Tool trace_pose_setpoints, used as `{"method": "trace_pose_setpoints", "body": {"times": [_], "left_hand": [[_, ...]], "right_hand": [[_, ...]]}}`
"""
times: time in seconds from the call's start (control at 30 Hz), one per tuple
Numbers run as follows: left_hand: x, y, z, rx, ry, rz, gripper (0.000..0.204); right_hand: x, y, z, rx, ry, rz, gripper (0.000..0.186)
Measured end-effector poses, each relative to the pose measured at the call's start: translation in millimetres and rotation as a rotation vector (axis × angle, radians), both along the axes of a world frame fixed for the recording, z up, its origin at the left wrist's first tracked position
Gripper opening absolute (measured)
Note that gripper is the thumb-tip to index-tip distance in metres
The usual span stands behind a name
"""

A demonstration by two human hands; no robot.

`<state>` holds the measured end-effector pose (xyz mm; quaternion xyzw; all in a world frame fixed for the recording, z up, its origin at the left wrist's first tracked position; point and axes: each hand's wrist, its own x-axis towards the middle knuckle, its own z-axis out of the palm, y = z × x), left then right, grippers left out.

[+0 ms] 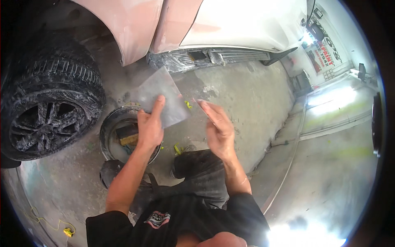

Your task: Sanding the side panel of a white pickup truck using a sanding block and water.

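Note:
My left hand (151,125) is closed on the lower edge of a flat, grey, square board (166,99), its thumb lying across the face. The board is tilted and has a cloudy, smeared surface. To its right, a short gap away, my right hand (220,129) has its fingers pressed together, slightly smeared by motion. A thin edge shows along its fingertips, but what it grips is too narrow to make out. Beneath my left hand stands a round dark bucket (108,144), partly hidden by that arm, with a yellowish-brown block (129,139) inside.
A dusty car wheel (49,111) fills the left side. Ahead are a pinkish fender (127,29), a white door panel (242,24) and a ribbed running board (234,56). Yellow-green scraps (177,149) lie on the concrete floor (247,94). A pale wall (329,164) runs along the right.

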<state>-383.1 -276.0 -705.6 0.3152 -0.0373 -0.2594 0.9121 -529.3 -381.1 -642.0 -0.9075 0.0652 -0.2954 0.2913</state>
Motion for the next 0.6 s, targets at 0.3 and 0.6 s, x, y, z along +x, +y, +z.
{"method": "trace_pose_setpoints", "body": {"times": [0.3,0.6], "left_hand": [[-2.6,11.2,11.0,0.333,-0.359,-0.047,0.018],[5.0,18.5,16.3,0.478,-0.363,0.057,0.024]], "right_hand": [[-2.0,-20.9,-5.3,-0.583,0.146,-0.236,0.062],[-15.3,-1.7,-5.8,-0.658,0.414,0.018,0.057]]}}
